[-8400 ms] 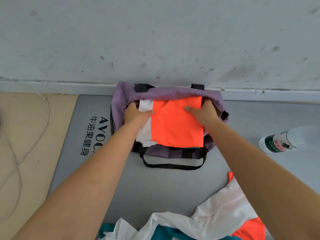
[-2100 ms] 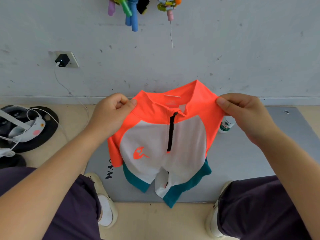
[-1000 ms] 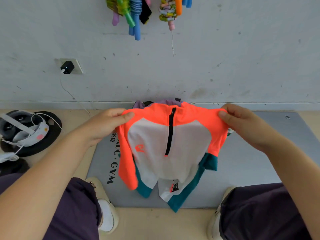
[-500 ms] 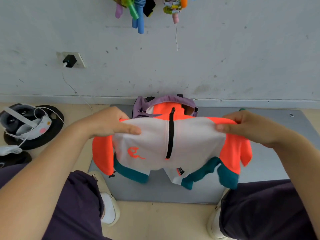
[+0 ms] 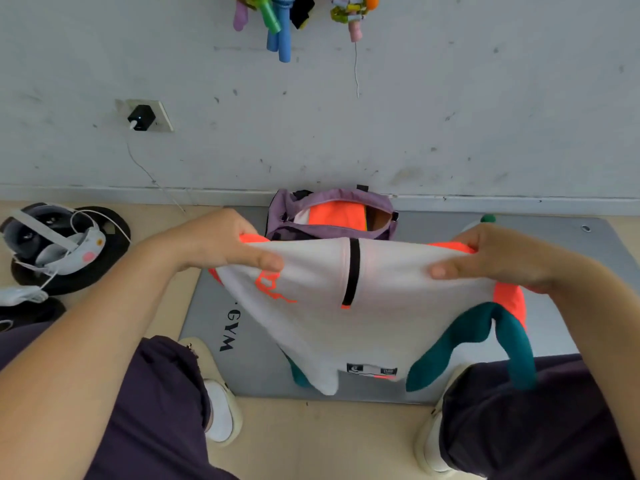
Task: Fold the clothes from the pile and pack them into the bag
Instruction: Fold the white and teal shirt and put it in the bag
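White, orange and teal zip-front top (image 5: 346, 306) hangs pinched between our left hand (image 5: 221, 244) and right hand (image 5: 491, 258) before the purple bag (image 5: 329, 209); we keep shoulders level, lowering it flat.

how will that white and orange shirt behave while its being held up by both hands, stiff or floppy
Likely floppy: the shirt sags between the left hand and right hand, and its teal sleeve dangles limp. Probably light, since pinched fingers carry it. It would likely crumple if released over the mat.
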